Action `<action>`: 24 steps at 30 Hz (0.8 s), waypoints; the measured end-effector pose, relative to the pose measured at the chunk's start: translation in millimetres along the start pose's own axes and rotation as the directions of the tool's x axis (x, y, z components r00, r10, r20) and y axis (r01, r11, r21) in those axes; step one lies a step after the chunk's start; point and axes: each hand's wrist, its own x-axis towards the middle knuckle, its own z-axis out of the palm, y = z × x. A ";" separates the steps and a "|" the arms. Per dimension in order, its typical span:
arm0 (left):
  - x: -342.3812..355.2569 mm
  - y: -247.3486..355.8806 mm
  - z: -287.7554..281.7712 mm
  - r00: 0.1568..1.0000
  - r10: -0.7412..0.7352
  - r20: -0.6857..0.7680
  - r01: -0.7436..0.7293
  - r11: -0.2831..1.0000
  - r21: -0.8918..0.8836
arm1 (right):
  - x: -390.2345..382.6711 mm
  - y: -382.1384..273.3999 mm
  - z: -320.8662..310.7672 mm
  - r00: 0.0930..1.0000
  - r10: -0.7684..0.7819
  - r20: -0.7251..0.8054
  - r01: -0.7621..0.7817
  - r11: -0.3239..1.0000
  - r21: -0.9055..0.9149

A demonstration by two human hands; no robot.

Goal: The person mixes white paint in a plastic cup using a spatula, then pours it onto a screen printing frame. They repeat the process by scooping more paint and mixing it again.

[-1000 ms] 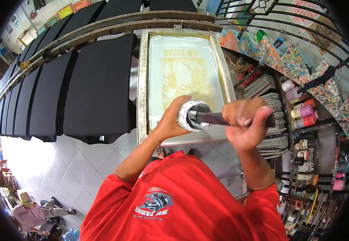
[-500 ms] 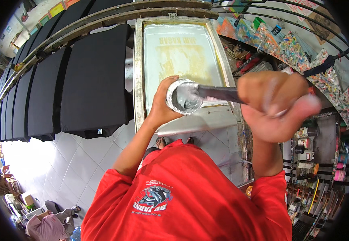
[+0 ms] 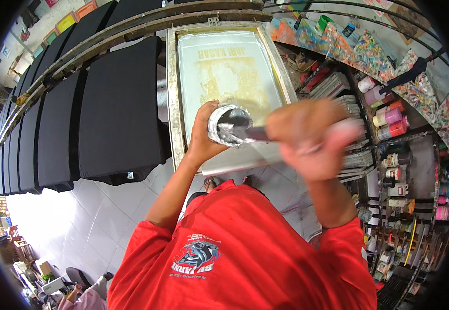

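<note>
In front of my chest, my left hand point(image 3: 202, 135) is wrapped round the side of a tub smeared with pale grey paint point(image 3: 214, 125). Its mouth faces me, and grey paint coats the inner wall. My right hand point(image 3: 314, 138), smeared by motion, grips the dark handle of a flat spatula point(image 3: 258, 134) at the tub's right. The blade end reaches into the tub and is coated with paint. Beyond both hands lies a screen printing frame point(image 3: 173, 85) with a pale mesh and a yellowish stencil point(image 3: 229, 77). My hands hide part of its near end.
Black cloth-covered boards point(image 3: 118, 108) stand in a row at the left beside a long rail point(image 3: 131, 28). Shelving with paint bottles point(image 3: 388, 118) and a stack of frames point(image 3: 356, 155) is on the right. Another person point(image 3: 91, 299) sits at the lower left.
My right hand and the spatula have swung left, and the blade sits lower in the tub. The tub has tilted slightly. More of the right-hand shelving shows as the view shifts.
</note>
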 end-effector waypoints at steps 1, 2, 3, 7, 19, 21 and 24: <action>-2.6 0.5 0.3 0.998 -0.065 -0.022 0.064 0.997 -0.050 | 2.6 -6.7 -2.6 1.000 -0.023 -0.005 0.023 1.000 -0.014; -5.3 1.3 0.4 0.991 -0.131 -0.042 0.126 0.987 -0.102 | 4.7 -12.8 -4.7 0.999 -0.044 -0.013 0.044 0.999 -0.027; -7.0 1.8 0.0 0.979 -0.197 -0.057 0.186 0.970 -0.154 | 5.8 -18.6 -6.2 0.998 -0.064 -0.025 0.063 0.997 -0.039; 17.3 25.8 -5.0 0.906 -0.367 0.212 0.416 0.864 -0.282 | 1.4 -12.9 8.5 0.943 0.002 0.334 0.096 0.956 -0.277; 13.7 -10.2 -1.1 0.801 -0.176 0.572 0.598 0.246 -0.763 | 33.0 -28.2 16.7 0.907 -0.012 0.420 -0.010 0.999 0.050; 2.8 13.7 10.8 0.842 -0.305 0.445 0.472 0.020 -0.881 | 24.3 -31.8 24.1 0.915 -0.152 0.374 0.138 0.988 0.063; -17.4 16.8 37.5 0.801 -0.358 0.480 0.398 -0.281 -0.873 | 20.4 -39.8 34.3 0.863 -0.237 0.445 0.234 0.970 0.063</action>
